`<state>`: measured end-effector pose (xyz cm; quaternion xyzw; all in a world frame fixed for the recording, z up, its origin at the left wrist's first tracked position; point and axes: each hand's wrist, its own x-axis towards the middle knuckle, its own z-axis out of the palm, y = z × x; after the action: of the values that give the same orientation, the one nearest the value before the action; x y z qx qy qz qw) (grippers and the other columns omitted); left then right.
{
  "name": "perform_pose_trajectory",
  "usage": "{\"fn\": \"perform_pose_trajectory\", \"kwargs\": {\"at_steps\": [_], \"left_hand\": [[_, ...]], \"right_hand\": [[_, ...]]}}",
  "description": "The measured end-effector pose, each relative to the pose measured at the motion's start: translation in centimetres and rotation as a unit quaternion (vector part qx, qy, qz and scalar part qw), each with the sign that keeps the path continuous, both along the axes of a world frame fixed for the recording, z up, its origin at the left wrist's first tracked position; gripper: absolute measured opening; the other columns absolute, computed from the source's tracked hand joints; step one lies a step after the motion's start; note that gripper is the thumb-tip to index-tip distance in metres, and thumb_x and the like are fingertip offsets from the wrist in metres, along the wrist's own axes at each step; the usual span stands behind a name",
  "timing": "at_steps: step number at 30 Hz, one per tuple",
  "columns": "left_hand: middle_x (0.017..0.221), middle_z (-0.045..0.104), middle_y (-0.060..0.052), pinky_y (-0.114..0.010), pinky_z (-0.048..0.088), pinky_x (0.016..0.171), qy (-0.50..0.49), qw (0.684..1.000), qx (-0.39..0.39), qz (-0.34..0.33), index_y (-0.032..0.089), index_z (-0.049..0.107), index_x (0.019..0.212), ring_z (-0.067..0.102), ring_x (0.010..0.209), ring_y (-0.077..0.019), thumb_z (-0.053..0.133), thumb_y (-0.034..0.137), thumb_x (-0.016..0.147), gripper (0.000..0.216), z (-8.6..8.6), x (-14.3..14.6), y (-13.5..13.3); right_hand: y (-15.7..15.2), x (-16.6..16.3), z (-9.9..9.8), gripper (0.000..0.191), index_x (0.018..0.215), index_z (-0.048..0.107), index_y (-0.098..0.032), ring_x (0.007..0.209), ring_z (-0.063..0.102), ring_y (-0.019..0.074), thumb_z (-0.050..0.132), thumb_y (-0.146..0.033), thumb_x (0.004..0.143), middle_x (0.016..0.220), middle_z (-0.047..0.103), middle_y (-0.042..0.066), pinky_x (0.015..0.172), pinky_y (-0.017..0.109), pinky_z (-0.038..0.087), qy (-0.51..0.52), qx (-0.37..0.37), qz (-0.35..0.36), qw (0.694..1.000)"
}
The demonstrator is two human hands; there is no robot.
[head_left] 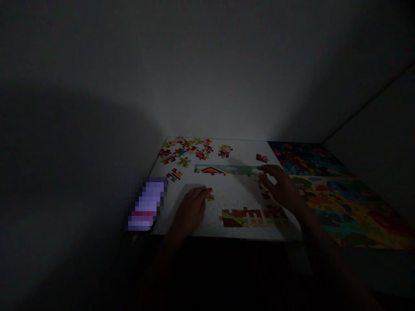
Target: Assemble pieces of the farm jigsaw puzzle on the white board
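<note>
The scene is very dark; a white board (236, 194) on a table is the lit spot. My left hand (191, 209) rests on the board with its fingertips pinched on a small puzzle piece (210, 196). My right hand (280, 183) lies flat on the board, fingers stretched toward the right end of a joined top strip of puzzle (227, 169) showing sky and a red roof. A joined bottom strip (249, 217) with a fence lies near the front edge, between my hands.
Several loose puzzle pieces (186, 151) are scattered at the board's far left, and one lone piece (262, 158) at the far right. A colourful picture sheet (337, 194) lies right of the board. A lit phone (147, 205) lies left. Walls close behind.
</note>
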<state>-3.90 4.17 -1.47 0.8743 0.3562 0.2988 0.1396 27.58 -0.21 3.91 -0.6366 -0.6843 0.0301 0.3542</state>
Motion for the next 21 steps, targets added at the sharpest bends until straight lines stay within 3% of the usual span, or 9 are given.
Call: {"fn": "perform_pose_trajectory", "kwargs": {"at_steps": [3,7,13,21], "left_hand": [[0.130,0.062,-0.007,-0.042,0.046,0.107,0.006,1.000,0.001,-0.005,0.023,0.057,0.129,0.054,0.123,-0.0208,0.050,0.021,0.095,0.035,-0.1,-0.8,-1.3],[0.133,0.061,-0.007,-0.043,0.045,0.109,0.022,1.000,-0.009,-0.010,0.023,0.056,0.130,0.053,0.125,-0.0226,0.059,0.028,0.091,0.039,-0.2,-1.6,-2.4],[0.128,0.064,-0.006,-0.045,0.046,0.108,0.015,1.000,-0.018,-0.011,0.023,0.061,0.123,0.057,0.121,-0.0215,0.058,0.030,0.093,0.031,-0.2,-1.6,-2.5],[0.122,0.068,-0.007,-0.043,0.052,0.103,-0.004,0.999,0.030,-0.031,0.022,0.066,0.115,0.061,0.119,-0.0213,0.055,0.028,0.096,0.023,-0.1,-1.3,-2.6]], "right_hand": [[-4.8,-4.4,-1.2,0.028,0.116,0.065,-0.026,0.111,0.062,0.0263,0.050,-0.038,0.095,0.119,0.066,0.010,0.093,0.046,0.052,-0.042,-0.029,0.049,0.997],[-8.2,-8.6,-3.3,0.025,0.116,0.065,-0.028,0.109,0.062,0.0250,0.050,-0.033,0.097,0.120,0.066,0.008,0.089,0.044,0.053,-0.060,-0.026,0.040,0.997],[-7.9,-10.1,-4.8,0.019,0.108,0.066,-0.024,0.103,0.060,0.0255,0.053,-0.025,0.095,0.114,0.067,0.010,0.085,0.045,0.049,-0.071,0.034,0.011,0.997],[-7.8,-10.4,-4.5,0.023,0.114,0.066,-0.027,0.102,0.061,0.0248,0.059,-0.031,0.093,0.113,0.068,0.007,0.087,0.045,0.050,-0.058,-0.026,0.055,0.996]]}}
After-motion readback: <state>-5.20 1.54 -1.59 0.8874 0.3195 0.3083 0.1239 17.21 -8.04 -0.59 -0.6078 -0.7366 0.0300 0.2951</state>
